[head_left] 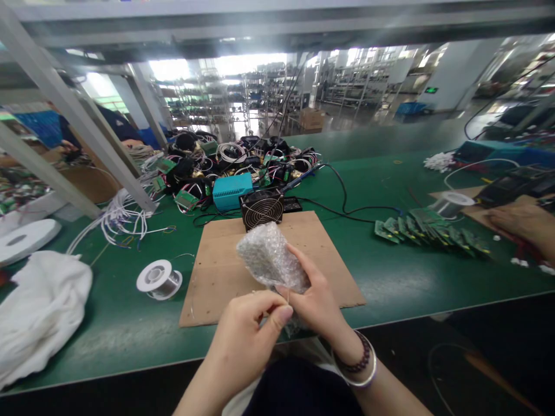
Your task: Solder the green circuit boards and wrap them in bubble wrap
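Observation:
A bundle in clear bubble wrap (271, 254) is held above the brown cardboard sheet (210, 289). My right hand (318, 297) wraps around its right side and lower end, thumb on the near side. Close to that lower end, my left hand (251, 323) pinches thumb against forefinger; a thin pale strand shows at the fingertips, too fine to name. What lies inside the wrap cannot be made out. Just beyond the bundle stands a small black fan (262, 209) with a round grille.
A solder wire spool (159, 279) and a white cloth bag (43, 312) lie left. Behind the fan are a turquoise box (233, 190) and heaped cabled parts (229, 156). Green circuit boards (429, 228) lie right, near another person's hand (520, 222). A metal post (87, 110) rises left.

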`<act>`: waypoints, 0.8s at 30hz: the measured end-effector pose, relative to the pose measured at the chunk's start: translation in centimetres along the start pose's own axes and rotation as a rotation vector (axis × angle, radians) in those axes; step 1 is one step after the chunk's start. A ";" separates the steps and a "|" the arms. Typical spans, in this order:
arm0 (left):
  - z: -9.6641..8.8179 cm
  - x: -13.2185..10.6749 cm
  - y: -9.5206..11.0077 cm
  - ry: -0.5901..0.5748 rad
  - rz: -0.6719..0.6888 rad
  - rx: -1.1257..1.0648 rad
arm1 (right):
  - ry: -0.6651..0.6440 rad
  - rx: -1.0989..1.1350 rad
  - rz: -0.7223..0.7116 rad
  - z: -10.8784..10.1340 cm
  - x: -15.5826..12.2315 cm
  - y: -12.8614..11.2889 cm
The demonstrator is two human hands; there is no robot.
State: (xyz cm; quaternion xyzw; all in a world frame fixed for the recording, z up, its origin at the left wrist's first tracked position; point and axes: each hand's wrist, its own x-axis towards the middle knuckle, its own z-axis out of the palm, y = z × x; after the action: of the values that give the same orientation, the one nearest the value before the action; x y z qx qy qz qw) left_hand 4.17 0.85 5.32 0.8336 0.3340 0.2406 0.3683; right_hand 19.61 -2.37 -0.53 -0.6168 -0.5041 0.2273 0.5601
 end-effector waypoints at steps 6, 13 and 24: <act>2.9 0.0 -2.5 0.262 -0.031 -0.080 | 0.127 0.139 0.139 -1.1 1.0 0.9; 7.3 0.3 -4.5 0.284 0.205 0.137 | 0.064 0.337 0.283 -1.9 0.6 2.8; 7.5 2.3 -3.6 0.231 0.287 0.195 | 0.071 -0.331 0.247 -4.1 3.4 1.6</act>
State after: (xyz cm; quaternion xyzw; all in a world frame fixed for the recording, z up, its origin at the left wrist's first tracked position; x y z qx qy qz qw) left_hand 9.16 1.01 -1.73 0.8711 0.2736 0.3511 0.2073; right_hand 24.97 -1.06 0.03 -0.7652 -0.4348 0.1865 0.4366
